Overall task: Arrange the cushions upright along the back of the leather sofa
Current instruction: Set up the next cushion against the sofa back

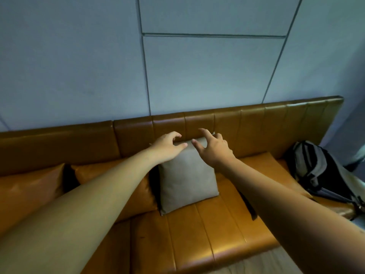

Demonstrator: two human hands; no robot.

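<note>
Both bare forearms enter from the lower corners of the head view and converge on the grey cushion, the landmark for all positions below. Left hand lies at the cushion's top left corner, fingers curled and spread, thumb resting on the upper edge; right hand is at the top right corner, fingers splayed wide and clawed, thumb near the same edge. Neither hand is closed on the fabric, and whether the fingertips touch it cannot be told. The cushion stands upright on the seat of the leather sofa, its top leaning against the backrest and its square face turned toward the camera; its height runs from seat to backrest. Its upper corners are hidden by the hands.

Left of the grey cushion lies a tan leather cushion, largely covered by the left forearm; a second tan cushion farther left is cut off by the frame edge. Right of the grey cushion, a third tan cushion is partly hidden behind the right forearm, so how it lies is unclear. Beyond that, at the sofa's right end, rests a dark backpack, cropped at the edge. Behind the backrest rises a pale panelled wall.
</note>
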